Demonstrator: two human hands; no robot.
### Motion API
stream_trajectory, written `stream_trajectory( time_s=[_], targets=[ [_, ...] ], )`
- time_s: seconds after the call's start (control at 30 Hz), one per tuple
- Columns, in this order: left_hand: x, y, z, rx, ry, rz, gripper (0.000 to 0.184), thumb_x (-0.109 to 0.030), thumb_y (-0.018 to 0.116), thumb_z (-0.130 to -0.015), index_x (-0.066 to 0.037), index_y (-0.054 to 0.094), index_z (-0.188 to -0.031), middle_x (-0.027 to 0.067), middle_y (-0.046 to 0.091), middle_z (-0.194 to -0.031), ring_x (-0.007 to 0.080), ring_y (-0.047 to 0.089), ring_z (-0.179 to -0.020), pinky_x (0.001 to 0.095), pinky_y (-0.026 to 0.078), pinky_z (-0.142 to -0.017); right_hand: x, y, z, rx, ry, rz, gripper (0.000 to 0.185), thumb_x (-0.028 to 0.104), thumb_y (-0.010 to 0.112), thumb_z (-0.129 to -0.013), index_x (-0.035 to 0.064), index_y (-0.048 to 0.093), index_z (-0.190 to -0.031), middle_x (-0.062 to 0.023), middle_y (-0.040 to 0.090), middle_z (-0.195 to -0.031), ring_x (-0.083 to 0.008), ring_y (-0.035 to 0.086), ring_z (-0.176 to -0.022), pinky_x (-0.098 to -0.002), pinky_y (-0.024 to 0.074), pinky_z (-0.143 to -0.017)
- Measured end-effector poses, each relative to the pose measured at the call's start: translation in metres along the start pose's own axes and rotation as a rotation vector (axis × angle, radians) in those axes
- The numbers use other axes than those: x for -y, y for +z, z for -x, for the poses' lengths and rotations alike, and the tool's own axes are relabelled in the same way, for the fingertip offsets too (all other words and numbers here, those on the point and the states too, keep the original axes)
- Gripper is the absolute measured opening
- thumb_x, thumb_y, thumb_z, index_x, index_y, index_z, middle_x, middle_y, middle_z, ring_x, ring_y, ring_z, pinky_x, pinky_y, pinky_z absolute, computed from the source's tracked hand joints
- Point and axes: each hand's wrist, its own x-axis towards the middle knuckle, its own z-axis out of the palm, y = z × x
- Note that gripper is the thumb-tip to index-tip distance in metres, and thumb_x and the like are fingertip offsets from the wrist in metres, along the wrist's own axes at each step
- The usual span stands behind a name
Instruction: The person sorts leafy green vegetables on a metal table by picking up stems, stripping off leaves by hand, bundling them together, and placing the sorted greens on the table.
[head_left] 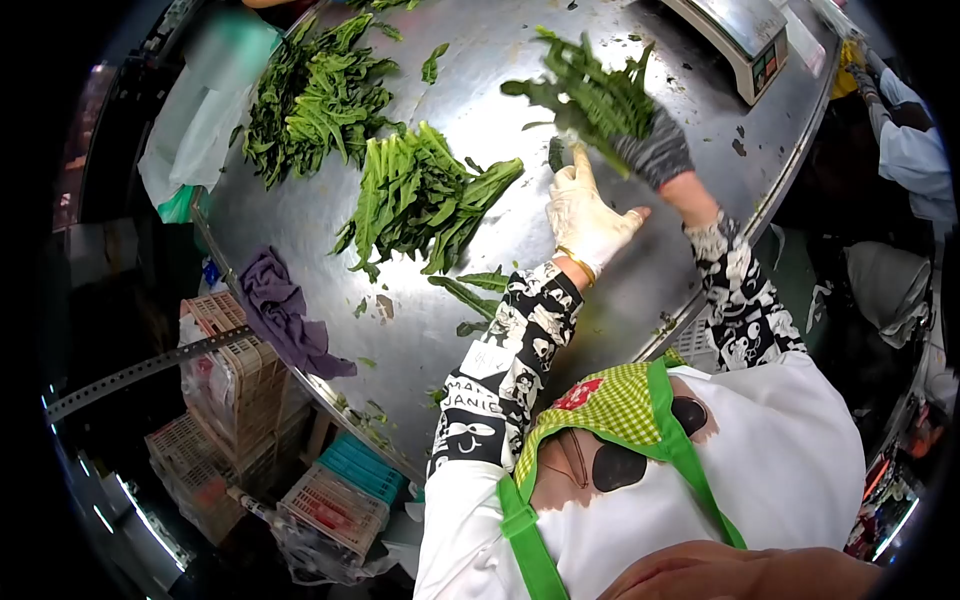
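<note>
My right hand, in a dark grey glove, is closed round the stem end of a bunch of leafy greens, held over the metal table. Beside it, my left hand, in a cream glove, has its fingers apart and holds nothing; a finger points toward a small dark leaf. Left of my hands lies a pile of greens with pale cut stems. A larger heap of greens is farther back. Loose leaves lie near my left sleeve.
A weighing scale stands at the back right. A purple cloth hangs over the left edge near a plastic bag. Crates are stacked below left. Another person's sleeve shows at the far right.
</note>
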Motion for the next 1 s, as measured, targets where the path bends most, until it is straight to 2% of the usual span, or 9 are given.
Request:
stream_trajectory(
  time_s=[0.1, 0.23, 0.4, 0.5, 0.6, 0.7, 0.77, 0.9, 1.0],
  targets=[
    [0.011, -0.001, 0.018, 0.032, 0.140, -0.246, 0.077, -0.046, 0.077, -0.064, -0.006, 0.052, -0.126, 0.0158, 0.051, -0.125, 0.0379, 0.040, -0.123, 0.0528, 0.026, -0.105, 0.040, -0.029, -0.040, 0.073, 0.315, 0.520, 0.079, 0.037, 0.077, -0.076, -0.0008, 0.041, -0.135, -0.0183, 0.053, -0.132, -0.0279, 0.056, -0.116, -0.0347, 0.0443, -0.099],
    [0.044, -0.025, 0.081, 0.136, 0.151, -0.448, 0.051, -0.041, 0.076, -0.065, -0.016, 0.065, -0.108, 0.0100, 0.056, -0.122, 0.0373, 0.037, -0.129, 0.0615, 0.016, -0.109, -0.056, -0.042, -0.090, -0.079, 0.393, 1.000, 0.069, 0.035, 0.075, -0.077, 0.0023, 0.047, -0.131, -0.0176, 0.053, -0.130, -0.0308, 0.051, -0.119, -0.0375, 0.0398, -0.103],
    [0.122, -0.077, 0.168, -0.091, 0.155, -0.533, 0.014, -0.022, 0.067, -0.073, -0.013, 0.058, -0.078, 0.0074, 0.060, -0.105, 0.0292, 0.050, -0.117, 0.0549, 0.020, -0.110, -0.014, -0.016, -0.064, -0.442, -0.354, 1.210, 0.060, 0.033, 0.072, -0.079, 0.0006, 0.052, -0.126, -0.0192, 0.059, -0.119, -0.0323, 0.055, -0.113, -0.0400, 0.0410, -0.100],
    [0.175, -0.122, 0.188, -0.324, 0.075, -0.714, 0.009, -0.014, 0.065, -0.076, -0.011, 0.056, -0.077, 0.0064, 0.060, -0.099, 0.0284, 0.055, -0.107, 0.0490, 0.029, -0.106, -0.002, 0.040, -0.037, -0.045, -0.623, 0.640, 0.058, 0.031, 0.072, -0.078, 0.0030, 0.053, -0.125, -0.0178, 0.057, -0.121, -0.0322, 0.053, -0.112, -0.0402, 0.0400, -0.101],
    [0.210, -0.160, 0.183, -0.330, 0.036, -0.520, 0.024, -0.014, 0.071, -0.074, -0.005, 0.060, -0.093, 0.0103, 0.060, -0.098, 0.0321, 0.057, -0.099, 0.0471, 0.039, -0.097, 0.031, 0.108, -0.022, 0.538, -0.086, 0.993, 0.040, 0.032, 0.068, -0.079, 0.0173, 0.063, -0.116, -0.0103, 0.066, -0.100, -0.0277, 0.063, -0.094, -0.0416, 0.0490, -0.087],
    [0.160, -0.160, 0.157, -0.533, 0.153, -0.774, 0.044, -0.023, 0.076, -0.072, -0.007, 0.058, -0.109, 0.0103, 0.059, -0.104, 0.0280, 0.055, -0.099, 0.0451, 0.041, -0.094, -0.004, 0.125, 0.000, 0.507, -0.108, 0.844, 0.035, 0.042, 0.055, -0.085, 0.0132, 0.071, -0.099, -0.0109, 0.067, -0.099, -0.0312, 0.062, -0.095, -0.0424, 0.0494, -0.086],
    [0.146, -0.135, 0.156, -0.601, 0.034, -0.551, 0.038, -0.030, 0.074, -0.080, -0.005, 0.062, -0.107, 0.0068, 0.062, -0.092, 0.0235, 0.059, -0.093, 0.0378, 0.046, -0.085, 0.023, 0.122, 0.009, 0.675, 0.217, 0.767, 0.041, 0.045, 0.052, -0.087, 0.0090, 0.072, -0.094, -0.0151, 0.069, -0.093, -0.0329, 0.066, -0.088, -0.0430, 0.0508, -0.082],
    [0.086, -0.077, 0.132, -0.317, -0.607, 1.033, 0.036, -0.031, 0.073, -0.084, -0.001, 0.063, -0.102, 0.0016, 0.063, -0.089, 0.0111, 0.059, -0.074, 0.0210, 0.045, -0.062, 0.033, 0.117, 0.059, 0.691, 0.149, 0.622, 0.040, 0.043, 0.050, -0.087, 0.0082, 0.071, -0.089, -0.0171, 0.068, -0.091, -0.0343, 0.066, -0.082, -0.0443, 0.0517, -0.076],
    [0.083, -0.047, 0.116, -0.234, -0.668, 1.413, 0.031, -0.027, 0.073, -0.084, -0.004, 0.064, -0.102, 0.0003, 0.061, -0.082, 0.0079, 0.055, -0.068, 0.0205, 0.040, -0.057, 0.051, 0.109, 0.101, 0.602, -0.044, 0.627, 0.026, 0.030, 0.052, -0.086, 0.0107, 0.069, -0.087, -0.0132, 0.067, -0.085, -0.0320, 0.065, -0.077, -0.0431, 0.0522, -0.070]
  ],
)
